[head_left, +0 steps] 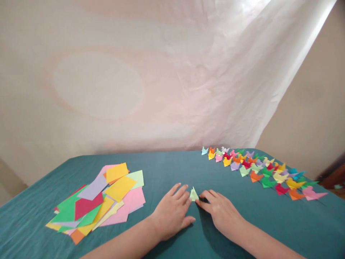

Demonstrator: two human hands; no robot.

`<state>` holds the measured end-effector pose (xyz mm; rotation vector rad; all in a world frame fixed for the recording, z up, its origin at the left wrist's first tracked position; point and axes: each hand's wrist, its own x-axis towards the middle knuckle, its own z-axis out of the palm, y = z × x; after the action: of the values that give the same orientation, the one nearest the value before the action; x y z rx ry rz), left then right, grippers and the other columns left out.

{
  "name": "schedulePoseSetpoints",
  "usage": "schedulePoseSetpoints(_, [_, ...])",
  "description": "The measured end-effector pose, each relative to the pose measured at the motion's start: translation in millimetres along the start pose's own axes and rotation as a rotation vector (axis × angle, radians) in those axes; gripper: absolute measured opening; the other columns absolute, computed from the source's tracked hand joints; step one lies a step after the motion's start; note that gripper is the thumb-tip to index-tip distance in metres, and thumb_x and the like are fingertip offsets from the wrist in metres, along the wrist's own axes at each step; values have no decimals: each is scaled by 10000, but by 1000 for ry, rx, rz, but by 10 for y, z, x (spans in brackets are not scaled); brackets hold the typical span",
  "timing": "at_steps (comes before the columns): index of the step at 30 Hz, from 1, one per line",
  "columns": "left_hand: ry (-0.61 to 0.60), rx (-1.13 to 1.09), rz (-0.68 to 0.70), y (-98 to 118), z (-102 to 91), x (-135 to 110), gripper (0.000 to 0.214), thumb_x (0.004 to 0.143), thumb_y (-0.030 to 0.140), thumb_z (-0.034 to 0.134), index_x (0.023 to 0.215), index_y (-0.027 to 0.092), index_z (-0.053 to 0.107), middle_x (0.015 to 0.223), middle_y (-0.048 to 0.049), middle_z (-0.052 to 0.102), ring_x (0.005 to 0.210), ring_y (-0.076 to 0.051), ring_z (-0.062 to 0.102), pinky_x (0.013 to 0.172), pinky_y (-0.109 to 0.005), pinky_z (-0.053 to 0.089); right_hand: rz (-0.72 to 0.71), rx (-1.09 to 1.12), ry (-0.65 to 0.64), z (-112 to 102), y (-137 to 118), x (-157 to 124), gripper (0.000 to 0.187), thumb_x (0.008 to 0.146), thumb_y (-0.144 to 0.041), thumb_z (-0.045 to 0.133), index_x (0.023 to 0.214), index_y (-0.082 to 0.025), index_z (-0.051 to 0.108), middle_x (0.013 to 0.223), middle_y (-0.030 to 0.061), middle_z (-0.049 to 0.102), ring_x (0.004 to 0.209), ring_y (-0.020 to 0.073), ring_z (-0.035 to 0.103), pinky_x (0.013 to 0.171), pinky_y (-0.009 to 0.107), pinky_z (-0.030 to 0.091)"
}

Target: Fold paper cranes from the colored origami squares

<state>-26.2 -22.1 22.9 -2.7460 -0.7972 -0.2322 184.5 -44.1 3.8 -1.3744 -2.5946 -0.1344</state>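
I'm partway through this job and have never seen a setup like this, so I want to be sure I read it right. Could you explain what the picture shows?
There is no machine here: these are a person's bare hands, seen from a camera worn on their head, looking forward and down. The left hand and right hand work over a teal cloth. Between them is a small light green folded paper; the right fingertips are at its lower corner, though whether they pinch it is unclear. On the left lies a loose pile of coloured paper sheets; on the right stand rows of folded paper birds.
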Motion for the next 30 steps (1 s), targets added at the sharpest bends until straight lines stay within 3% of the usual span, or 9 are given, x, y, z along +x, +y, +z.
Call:
schedulePoseSetpoints(16, [-5, 16, 4, 25, 19, 30, 429, 886, 472, 439, 1123, 137, 565, 1154, -93, 588, 1249, -231, 373, 1089, -381, 167, -44, 92, -63, -151, 45, -3, 341, 882, -108, 426, 1140, -245, 602, 1006, 59, 571, 917, 190, 502, 802, 313, 429])
schedulePoseSetpoints(24, [3, 18, 35, 18, 61, 39, 432, 893, 447, 438, 1143, 113, 554, 1184, -112, 573, 1247, -227, 380, 1094, -361, 169, -45, 179, -7, -69, 115, -58, 376, 904, -112, 392, 1209, -253, 560, 1050, 71, 561, 931, 189, 486, 827, 312, 427])
schedulePoseSetpoints(30, [5, 25, 41, 5, 81, 37, 448, 894, 448, 440, 1170, 109, 532, 1183, -111, 571, 1235, -227, 392, 1089, -354, 181, -22, 82, -13, -14, 49, -33, 451, 870, -98, 454, 1299, -236, 462, 1036, 84, 547, 912, 209, 468, 817, 344, 414])
